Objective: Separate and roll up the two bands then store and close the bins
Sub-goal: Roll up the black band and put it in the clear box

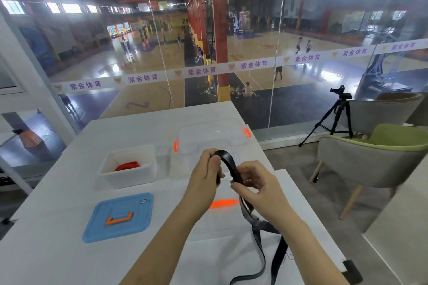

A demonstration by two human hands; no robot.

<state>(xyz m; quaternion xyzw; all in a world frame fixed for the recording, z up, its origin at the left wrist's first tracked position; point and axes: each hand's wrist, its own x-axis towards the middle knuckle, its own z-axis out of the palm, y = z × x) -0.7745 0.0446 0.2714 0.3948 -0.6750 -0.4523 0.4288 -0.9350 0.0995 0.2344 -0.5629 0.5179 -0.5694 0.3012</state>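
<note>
Both hands hold a black band (228, 164) above the white table (60, 196). My left hand (207, 170) grips one end of it. My right hand (251, 181) pinches it a little further along, so the band arches between the two hands. The rest of the band (261, 247) hangs down in loose loops towards the table's near edge. An orange band (127, 166) lies rolled in the open white bin (128, 180) at the left. A clear bin (208, 143) with orange clasps stands open behind my hands.
A blue lid (119, 216) with an orange handle lies flat in front of the white bin. A clear lid with an orange clasp (223, 203) lies under my forearms. A green-grey chair (370, 162) and a tripod (333, 118) stand to the right; glass wall behind.
</note>
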